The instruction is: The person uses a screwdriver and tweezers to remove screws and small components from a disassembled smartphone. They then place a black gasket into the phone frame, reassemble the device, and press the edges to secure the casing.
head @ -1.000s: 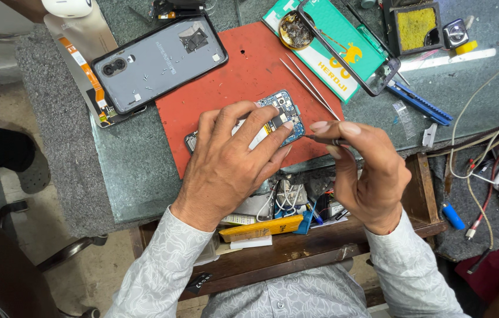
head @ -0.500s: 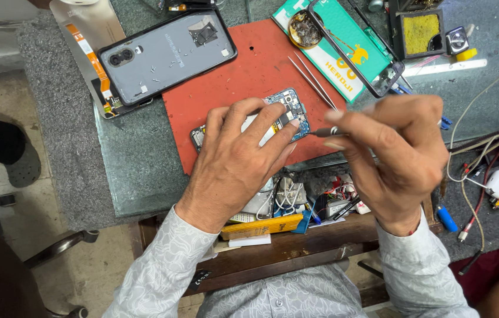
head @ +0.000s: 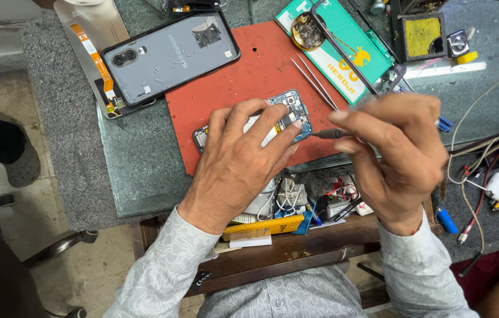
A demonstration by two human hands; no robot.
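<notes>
The left hand [head: 243, 162] lies flat on an opened phone [head: 285, 115] on the red mat [head: 249, 65], pinning it. The right hand [head: 394, 156], just right of it, pinches a thin tool [head: 326, 133] pointing left at the phone's top end.

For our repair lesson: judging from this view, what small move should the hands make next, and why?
Probably ease the tool tip left onto the opened phone. The right hand holds it level, tip just off the board's right edge, while the left hand already pins the phone on the red mat.
</notes>
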